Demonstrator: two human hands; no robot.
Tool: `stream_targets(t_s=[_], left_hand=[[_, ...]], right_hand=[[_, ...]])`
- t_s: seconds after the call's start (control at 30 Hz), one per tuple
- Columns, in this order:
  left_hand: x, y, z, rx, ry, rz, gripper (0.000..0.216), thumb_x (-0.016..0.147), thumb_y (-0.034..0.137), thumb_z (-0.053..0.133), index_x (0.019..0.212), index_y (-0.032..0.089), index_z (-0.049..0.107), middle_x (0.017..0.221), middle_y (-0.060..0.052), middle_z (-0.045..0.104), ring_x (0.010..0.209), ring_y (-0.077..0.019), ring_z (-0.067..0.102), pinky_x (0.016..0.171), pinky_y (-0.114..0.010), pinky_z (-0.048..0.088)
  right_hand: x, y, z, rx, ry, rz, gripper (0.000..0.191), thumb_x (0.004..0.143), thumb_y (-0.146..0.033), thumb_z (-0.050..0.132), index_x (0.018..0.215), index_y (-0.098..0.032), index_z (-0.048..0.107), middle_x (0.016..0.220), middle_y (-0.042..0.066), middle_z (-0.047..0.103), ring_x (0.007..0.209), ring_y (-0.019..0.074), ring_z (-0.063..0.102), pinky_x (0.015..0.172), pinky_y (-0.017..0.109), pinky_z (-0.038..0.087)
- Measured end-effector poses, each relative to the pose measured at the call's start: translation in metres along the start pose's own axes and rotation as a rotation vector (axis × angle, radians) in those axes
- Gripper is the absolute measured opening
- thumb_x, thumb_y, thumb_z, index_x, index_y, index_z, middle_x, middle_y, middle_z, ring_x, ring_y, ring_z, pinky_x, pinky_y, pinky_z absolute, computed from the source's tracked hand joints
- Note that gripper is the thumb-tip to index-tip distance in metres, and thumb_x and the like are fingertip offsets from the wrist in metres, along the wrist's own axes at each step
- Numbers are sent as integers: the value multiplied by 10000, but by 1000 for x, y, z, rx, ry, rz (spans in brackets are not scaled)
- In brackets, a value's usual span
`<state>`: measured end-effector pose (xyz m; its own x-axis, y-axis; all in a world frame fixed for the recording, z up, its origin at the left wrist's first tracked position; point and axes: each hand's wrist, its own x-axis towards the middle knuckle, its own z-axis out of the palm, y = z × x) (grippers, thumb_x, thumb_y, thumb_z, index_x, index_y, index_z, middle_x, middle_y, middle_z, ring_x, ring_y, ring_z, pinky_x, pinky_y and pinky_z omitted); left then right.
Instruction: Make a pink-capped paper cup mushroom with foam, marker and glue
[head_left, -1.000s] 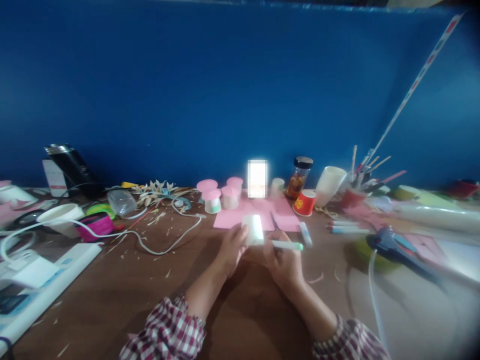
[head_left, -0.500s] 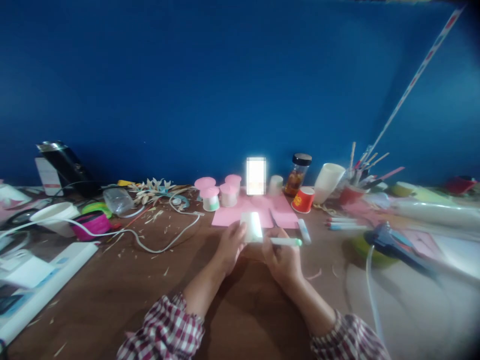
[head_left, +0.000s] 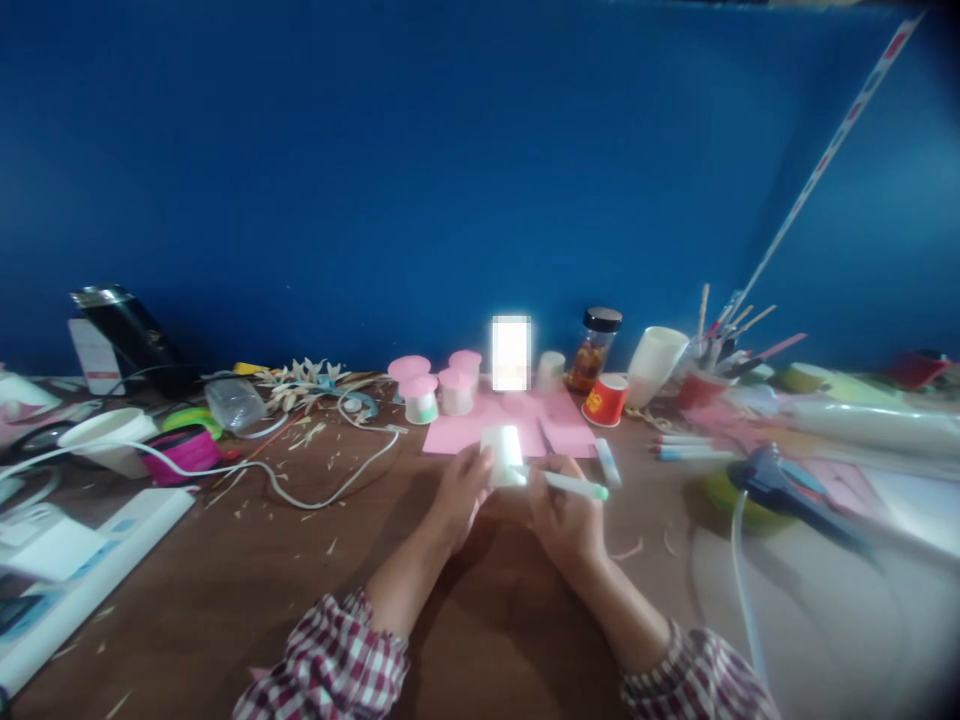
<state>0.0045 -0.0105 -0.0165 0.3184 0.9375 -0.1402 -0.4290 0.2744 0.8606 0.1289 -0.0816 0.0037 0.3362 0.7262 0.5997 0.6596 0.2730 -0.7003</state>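
Observation:
My left hand (head_left: 460, 490) is closed around the side of a small white paper cup (head_left: 501, 450), which shows a patch of green at its lower right. A white marker with a green end (head_left: 574, 485) is gripped in my right hand (head_left: 564, 510). Its writing end points left at the cup, by the green patch; whether it touches is too blurred to tell. Pink paper (head_left: 442, 435) lies just beyond both hands. On it, near my right fingertips, is a thin dark object (head_left: 545, 435) I cannot make out. A white marker cap or tube (head_left: 608, 462) lies to the right.
Small white cups with pink round tops (head_left: 420, 385) stand behind. A bright screen (head_left: 511, 352), a lidded jar (head_left: 595, 350) and a red paper cup (head_left: 606, 400) line the back. To the right lies a glue gun (head_left: 787, 485); to the left, a power strip (head_left: 112, 560) and cable.
The marker has tilted, its green end dropping slightly and shifting right while its writing end has risen at the cup. My left hand and the cup have hardly moved.

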Motion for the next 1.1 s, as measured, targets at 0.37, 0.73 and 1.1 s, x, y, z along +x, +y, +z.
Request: stream_targets(t_s=[0.37,0.73,1.1], left_hand=[[0,-1,-1,20,-3,4,381,725,451,704,1024,228,626,1016,-53,655,952,-187,607,894,-360,437],[0,0,-2,18,-19,-1,366,754,439,682,1042,225,612,1052,-49,634,957,-173,590,854,-324,442],[0,-1,-1,36,7,-14,402,731,465,694,1041,224,609,1032,-59,648,931,-178,605,846,-335,443]], right_hand=[[1,0,1,-41,7,5,141,859,-281,503,818,-176,588,632,-6,610,514,113,545,505,206,422],[1,-2,1,-6,-20,-2,144,861,-267,492,800,-172,581,616,-12,587,494,104,521,499,200,418],[2,-4,0,-31,-28,-15,152,865,-276,488,793,-177,578,612,-11,595,493,109,528,497,201,422]])
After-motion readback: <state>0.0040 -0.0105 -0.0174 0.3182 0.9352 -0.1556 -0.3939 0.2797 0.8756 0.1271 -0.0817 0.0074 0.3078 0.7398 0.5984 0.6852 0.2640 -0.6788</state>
